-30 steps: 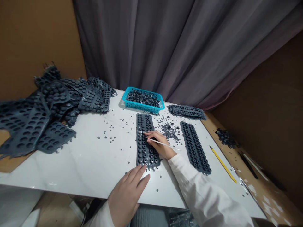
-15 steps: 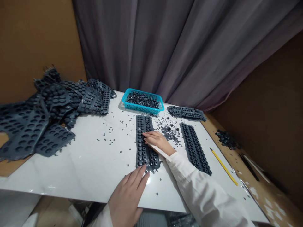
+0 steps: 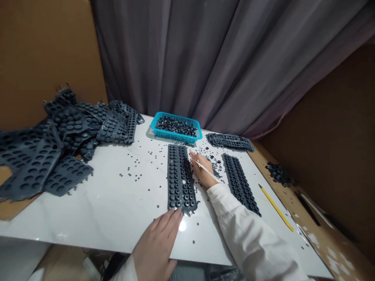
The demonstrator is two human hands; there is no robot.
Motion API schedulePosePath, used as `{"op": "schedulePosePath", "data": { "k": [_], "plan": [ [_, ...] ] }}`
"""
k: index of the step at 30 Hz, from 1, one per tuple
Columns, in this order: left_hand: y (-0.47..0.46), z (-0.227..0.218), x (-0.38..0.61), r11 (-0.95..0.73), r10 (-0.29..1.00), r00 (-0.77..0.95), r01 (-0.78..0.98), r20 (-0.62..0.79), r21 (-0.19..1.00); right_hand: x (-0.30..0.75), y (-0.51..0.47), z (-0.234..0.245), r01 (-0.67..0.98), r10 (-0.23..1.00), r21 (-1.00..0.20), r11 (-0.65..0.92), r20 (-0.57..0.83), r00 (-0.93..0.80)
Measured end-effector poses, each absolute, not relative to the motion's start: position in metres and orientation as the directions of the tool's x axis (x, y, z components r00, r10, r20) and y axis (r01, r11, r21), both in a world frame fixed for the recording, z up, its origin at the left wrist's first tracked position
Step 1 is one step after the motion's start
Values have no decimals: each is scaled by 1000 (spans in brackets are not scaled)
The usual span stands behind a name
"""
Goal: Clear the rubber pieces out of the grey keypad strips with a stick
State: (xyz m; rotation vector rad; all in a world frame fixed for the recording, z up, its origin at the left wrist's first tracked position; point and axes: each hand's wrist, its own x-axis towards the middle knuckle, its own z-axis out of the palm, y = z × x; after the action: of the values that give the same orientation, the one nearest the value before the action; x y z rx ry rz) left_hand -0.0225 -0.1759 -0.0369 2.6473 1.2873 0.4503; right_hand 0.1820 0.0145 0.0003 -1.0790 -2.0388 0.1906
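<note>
A long dark rubber strip studded with rows of small rings lies lengthwise in the middle of the white table. My left hand lies flat with fingers stretched out, its fingertips on the strip's near end. My right hand rests at the strip's right edge near its far half, fingers closed around a thin white stick. A second ring strip lies to the right of my right forearm in its white sleeve.
A turquoise basket of loose dark rings stands at the back. Punched-out rubber sheets are piled at the left. Another strip lies back right. Small rubber bits scatter over the table. A yellow pencil lies at the right.
My right hand has moved off the middle of the strip, up and to the right to its edge. The left hand has stayed at the near end.
</note>
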Motion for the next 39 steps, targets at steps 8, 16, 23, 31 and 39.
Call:
{"op": "schedulePosePath", "data": {
  "k": [8,16,23,31,39],
  "plan": [
    [-172,-30,-19,-619,785,589,729,193,292,181,-2,4,603,840,-623,499,519,-160],
    [-173,-31,-34,-720,694,664,655,279,231,167,-20,8,463,760,-606,647,470,-449],
    [-175,-39,-30,-704,707,650,683,280,194,165,-22,1,434,682,-535,725,474,-557],
    [-174,-41,-28,-707,694,629,686,349,171,167,-21,0,458,623,-426,780,465,-629],
    [-173,-39,-29,-697,717,648,674,256,247,167,-12,0,515,568,-243,822,397,-721]
  ]
}}
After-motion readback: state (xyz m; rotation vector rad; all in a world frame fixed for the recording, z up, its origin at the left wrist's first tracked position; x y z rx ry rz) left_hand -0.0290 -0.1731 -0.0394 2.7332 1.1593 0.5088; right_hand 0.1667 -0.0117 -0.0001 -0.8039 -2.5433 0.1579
